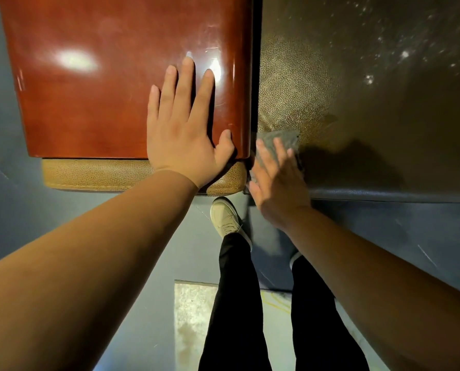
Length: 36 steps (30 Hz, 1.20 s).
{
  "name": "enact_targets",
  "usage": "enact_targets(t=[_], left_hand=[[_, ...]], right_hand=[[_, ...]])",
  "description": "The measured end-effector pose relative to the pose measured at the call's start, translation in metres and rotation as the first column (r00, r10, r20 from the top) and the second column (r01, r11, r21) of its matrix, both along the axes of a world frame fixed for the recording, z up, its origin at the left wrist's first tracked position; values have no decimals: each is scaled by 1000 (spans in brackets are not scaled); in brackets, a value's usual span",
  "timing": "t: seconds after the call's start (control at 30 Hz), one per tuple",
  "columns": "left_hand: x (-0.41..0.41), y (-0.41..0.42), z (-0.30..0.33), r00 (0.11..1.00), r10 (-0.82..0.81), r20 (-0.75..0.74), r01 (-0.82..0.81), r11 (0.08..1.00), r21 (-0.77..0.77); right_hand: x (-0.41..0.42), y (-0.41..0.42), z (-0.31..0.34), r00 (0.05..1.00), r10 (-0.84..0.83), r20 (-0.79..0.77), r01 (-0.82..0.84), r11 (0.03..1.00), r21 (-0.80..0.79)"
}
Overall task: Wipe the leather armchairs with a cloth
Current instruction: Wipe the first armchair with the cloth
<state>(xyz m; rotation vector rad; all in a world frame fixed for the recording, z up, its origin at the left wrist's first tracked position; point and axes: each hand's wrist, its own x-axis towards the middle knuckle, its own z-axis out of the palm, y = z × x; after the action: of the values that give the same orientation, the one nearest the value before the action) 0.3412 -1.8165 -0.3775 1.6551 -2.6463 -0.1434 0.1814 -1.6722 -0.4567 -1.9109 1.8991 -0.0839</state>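
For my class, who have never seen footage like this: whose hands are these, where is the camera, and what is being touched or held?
A person wears one camera on the head, looking down, so you see their own arms, black trousers and a beige shoe. The left hand lies flat, fingers straight, on a glossy reddish-brown wooden armrest top. The right hand presses a small grey cloth against the dark brown leather seat, fingers straight.

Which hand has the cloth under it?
The right hand: it presses the grey cloth on the dark leather seat. The left hand lies flat on the glossy wooden armrest, bare.
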Motion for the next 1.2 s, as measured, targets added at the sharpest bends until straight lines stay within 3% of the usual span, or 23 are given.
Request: enact_targets(t=[0.17,0.23,0.33,0.47,0.6,0.73,0.8,0.93,1.1,1.2], left_hand=[[1,0,-3,1000,2,-7,-2,1000,-17],[1,0,-1,1000,1,-7,-1,1000,-17],[-1,1,0,1000,6,-7,-6,1000,2],[-1,1,1,1000,6,2,-6,1000,-2],[0,1,-2,1000,5,1,-5,1000,-10],[1,2,-3,1000,6,1,-6,1000,-26],[0,1,-3,1000,3,-5,-3,1000,-24],[-1,1,0,1000,6,-4,-6,1000,-6],[1,2,-1,1000,4,2,-4,1000,-18],[1,2,-3,1000,-1,-5,1,1000,-27]], right_hand=[[-23,-40,1,985,-167,-43,162,981,-108],[-24,-58,-2,986,-167,-26,163,980,-118],[1,-49,-10,979,-162,-123,134,968,-210],[0,-4,-20,991,-35,-127,21,994,-107],[-35,-9,-27,982,120,-148,-128,991,-46],[-62,-56,-28,948,-162,-274,148,986,-74],[-58,-70,-23,922,-226,-314,216,974,-66],[-34,-31,-24,978,52,-201,-67,996,-66],[-50,-16,-22,944,265,-196,-265,964,25],[-67,-69,-20,950,-26,-310,17,999,-33]])
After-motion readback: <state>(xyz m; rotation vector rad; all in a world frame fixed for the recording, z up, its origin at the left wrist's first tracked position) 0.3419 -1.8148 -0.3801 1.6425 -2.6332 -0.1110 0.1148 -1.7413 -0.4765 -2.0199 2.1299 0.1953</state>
